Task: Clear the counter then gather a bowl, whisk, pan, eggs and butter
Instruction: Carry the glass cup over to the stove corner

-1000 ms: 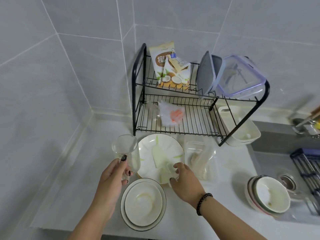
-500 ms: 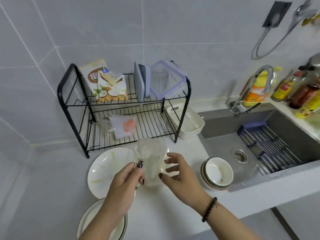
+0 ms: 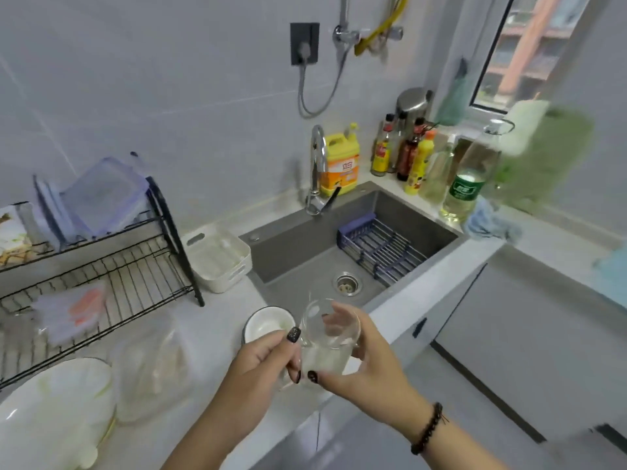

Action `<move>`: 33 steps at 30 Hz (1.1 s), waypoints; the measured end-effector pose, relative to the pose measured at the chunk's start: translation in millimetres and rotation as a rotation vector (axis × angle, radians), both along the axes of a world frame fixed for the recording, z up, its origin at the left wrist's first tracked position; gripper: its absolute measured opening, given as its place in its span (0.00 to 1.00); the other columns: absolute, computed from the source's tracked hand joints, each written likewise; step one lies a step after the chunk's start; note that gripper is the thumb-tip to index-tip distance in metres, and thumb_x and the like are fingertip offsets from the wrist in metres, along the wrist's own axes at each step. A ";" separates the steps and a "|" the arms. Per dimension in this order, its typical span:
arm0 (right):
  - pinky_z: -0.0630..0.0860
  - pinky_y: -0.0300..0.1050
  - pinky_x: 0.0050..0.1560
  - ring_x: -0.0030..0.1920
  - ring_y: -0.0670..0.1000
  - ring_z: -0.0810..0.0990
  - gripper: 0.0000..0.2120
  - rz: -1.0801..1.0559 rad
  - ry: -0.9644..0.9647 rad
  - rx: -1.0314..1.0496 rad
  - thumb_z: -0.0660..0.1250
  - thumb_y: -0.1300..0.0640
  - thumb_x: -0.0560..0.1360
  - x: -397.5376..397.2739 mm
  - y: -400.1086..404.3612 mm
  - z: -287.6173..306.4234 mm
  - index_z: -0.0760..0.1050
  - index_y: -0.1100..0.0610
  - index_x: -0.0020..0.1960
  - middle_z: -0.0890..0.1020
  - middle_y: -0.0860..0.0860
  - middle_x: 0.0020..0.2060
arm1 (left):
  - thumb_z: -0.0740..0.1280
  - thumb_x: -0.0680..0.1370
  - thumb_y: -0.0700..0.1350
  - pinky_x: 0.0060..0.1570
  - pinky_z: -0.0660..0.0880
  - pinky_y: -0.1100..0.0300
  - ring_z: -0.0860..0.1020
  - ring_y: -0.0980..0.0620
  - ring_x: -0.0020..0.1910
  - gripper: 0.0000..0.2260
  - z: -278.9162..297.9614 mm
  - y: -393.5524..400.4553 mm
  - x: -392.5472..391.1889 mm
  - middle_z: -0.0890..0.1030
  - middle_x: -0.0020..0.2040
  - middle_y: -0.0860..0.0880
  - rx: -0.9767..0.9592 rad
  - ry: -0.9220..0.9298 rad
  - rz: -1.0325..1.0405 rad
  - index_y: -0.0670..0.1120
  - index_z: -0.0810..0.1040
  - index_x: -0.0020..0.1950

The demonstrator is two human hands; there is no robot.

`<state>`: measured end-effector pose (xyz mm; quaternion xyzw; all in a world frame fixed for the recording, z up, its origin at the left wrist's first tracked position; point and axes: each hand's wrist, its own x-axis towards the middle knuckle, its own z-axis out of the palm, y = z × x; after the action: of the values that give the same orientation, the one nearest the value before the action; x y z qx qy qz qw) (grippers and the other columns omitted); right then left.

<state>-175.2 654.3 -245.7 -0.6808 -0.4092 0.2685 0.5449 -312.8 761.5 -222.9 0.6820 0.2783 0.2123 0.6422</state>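
Observation:
A clear glass cup [image 3: 328, 340] hangs in the air above the counter's front edge, just left of the sink [image 3: 305, 266]. My left hand [image 3: 258, 368] grips the cup's left side with thumb and fingers. My right hand [image 3: 359, 361] wraps around its right side, the thumb under it. A stack of white bowls [image 3: 266, 323] stands on the counter right behind my left hand. A large white plate [image 3: 57, 398] lies at the lower left, with a clear plastic container [image 3: 152, 364] beside it.
A black wire dish rack [image 3: 135, 266] holds storage boxes and packets at the left. A white basket [image 3: 220, 256] sits next to the sink. Inside the sink lies a blue drain rack [image 3: 383, 245]. The faucet [image 3: 317, 171], detergent and several bottles [image 3: 414, 157] line the back.
The cup has moved right from over the plates to the sink's edge. My right hand has closed around it. The view has swung right toward the sink.

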 end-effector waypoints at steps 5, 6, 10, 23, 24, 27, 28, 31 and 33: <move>0.72 0.28 0.50 0.56 0.39 0.77 0.36 -0.298 0.016 0.010 0.80 0.52 0.56 54.6 -73.7 11.1 0.70 0.42 0.61 0.78 0.39 0.55 | 0.61 0.70 0.61 0.35 0.67 0.69 0.72 0.59 0.32 0.19 7.6 -44.7 83.5 0.78 0.31 0.51 0.021 -0.008 -0.224 0.46 0.77 0.33; 0.72 0.28 0.50 0.55 0.39 0.78 0.36 -0.354 0.010 0.012 0.81 0.54 0.57 61.4 -85.9 12.2 0.70 0.42 0.61 0.78 0.40 0.55 | 0.62 0.70 0.60 0.35 0.67 0.69 0.73 0.58 0.33 0.18 9.1 -52.6 96.6 0.79 0.32 0.50 0.007 -0.013 -0.250 0.46 0.78 0.34; 0.73 0.28 0.47 0.53 0.39 0.78 0.35 -0.584 -0.007 0.023 0.79 0.49 0.53 90.5 -138.5 17.3 0.72 0.42 0.58 0.79 0.39 0.53 | 0.61 0.72 0.53 0.37 0.70 0.68 0.76 0.56 0.36 0.17 10.2 -87.2 156.3 0.82 0.35 0.48 -0.066 -0.014 -0.403 0.40 0.81 0.42; 0.70 0.25 0.49 0.55 0.36 0.76 0.35 -1.047 0.070 -0.054 0.77 0.46 0.52 164.1 -256.2 -0.7 0.70 0.38 0.58 0.77 0.30 0.52 | 0.63 0.81 0.45 0.43 0.71 0.60 0.79 0.58 0.39 0.10 -14.5 -185.4 312.0 0.83 0.38 0.48 -0.118 0.115 -0.891 0.41 0.79 0.44; 0.70 0.26 0.50 0.56 0.36 0.76 0.36 -1.065 0.071 -0.057 0.77 0.46 0.52 173.3 -260.6 -1.9 0.70 0.39 0.58 0.77 0.30 0.52 | 0.64 0.80 0.46 0.42 0.71 0.61 0.79 0.58 0.39 0.11 -15.0 -190.0 325.2 0.83 0.38 0.48 -0.120 0.119 -0.917 0.41 0.79 0.44; 0.71 0.28 0.52 0.57 0.36 0.76 0.36 -1.151 0.070 -0.069 0.76 0.45 0.52 209.7 -274.9 -7.0 0.70 0.39 0.59 0.76 0.30 0.53 | 0.65 0.79 0.47 0.43 0.71 0.63 0.79 0.58 0.39 0.11 -21.3 -206.3 376.3 0.83 0.38 0.48 -0.112 0.122 -0.998 0.40 0.79 0.45; 0.71 0.28 0.52 0.57 0.36 0.76 0.36 -1.182 0.071 -0.072 0.77 0.46 0.52 224.0 -279.7 -8.6 0.70 0.39 0.59 0.76 0.30 0.53 | 0.64 0.80 0.45 0.43 0.71 0.63 0.79 0.59 0.39 0.10 -23.2 -211.7 395.9 0.83 0.38 0.49 -0.102 0.127 -1.023 0.40 0.79 0.45; 0.73 0.33 0.54 0.57 0.38 0.76 0.37 -1.259 0.078 -0.099 0.79 0.47 0.52 264.2 -295.1 -14.0 0.71 0.39 0.59 0.77 0.33 0.54 | 0.63 0.80 0.43 0.41 0.71 0.69 0.79 0.61 0.39 0.09 -24.6 -228.4 449.7 0.84 0.38 0.50 -0.088 0.134 -1.093 0.41 0.79 0.45; 0.74 0.35 0.56 0.58 0.39 0.76 0.36 -1.300 0.083 -0.109 0.79 0.47 0.52 285.8 -306.1 -15.7 0.71 0.39 0.59 0.78 0.34 0.54 | 0.64 0.79 0.43 0.42 0.71 0.71 0.79 0.61 0.39 0.08 -24.6 -239.6 479.3 0.84 0.38 0.50 -0.102 0.139 -1.144 0.41 0.79 0.45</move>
<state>110.5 348.2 -261.4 -0.8051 0.1213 -0.0694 0.5764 166.5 521.9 -247.6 0.7044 -0.0833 -0.2280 0.6670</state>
